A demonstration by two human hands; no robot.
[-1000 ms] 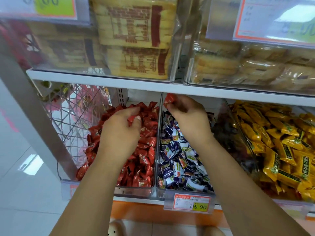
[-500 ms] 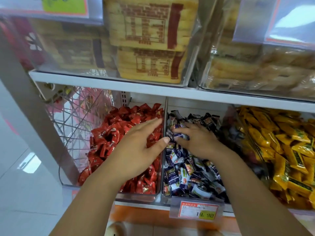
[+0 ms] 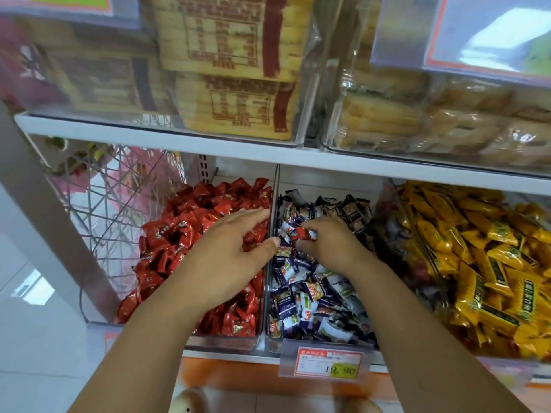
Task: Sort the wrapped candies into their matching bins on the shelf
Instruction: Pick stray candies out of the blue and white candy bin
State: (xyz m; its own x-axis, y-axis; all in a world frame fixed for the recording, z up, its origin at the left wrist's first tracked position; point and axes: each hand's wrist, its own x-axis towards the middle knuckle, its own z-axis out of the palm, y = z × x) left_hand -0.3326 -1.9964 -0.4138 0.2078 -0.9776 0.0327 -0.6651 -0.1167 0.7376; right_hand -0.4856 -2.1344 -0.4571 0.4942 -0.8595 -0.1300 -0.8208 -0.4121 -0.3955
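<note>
A single red candy (image 3: pixel 302 232) is pinched at the fingertips of the right hand (image 3: pixel 331 247), just above the purple-and-white candies (image 3: pixel 301 296) of the middle bin (image 3: pixel 275 344). Its long axis is laid roughly left to right, with one twisted end pointed toward the clear wall (image 3: pixel 267 293) between the bins. The left hand (image 3: pixel 229 260) is spread flat, fingers straight, on the red candies (image 3: pixel 176 236) in the left bin (image 3: pixel 223 338), its thumb at that wall. Open room is bounded above by the upper shelf (image 3: pixel 179 141). Yellow candies (image 3: pixel 492 263) are heaped to the right.
</note>
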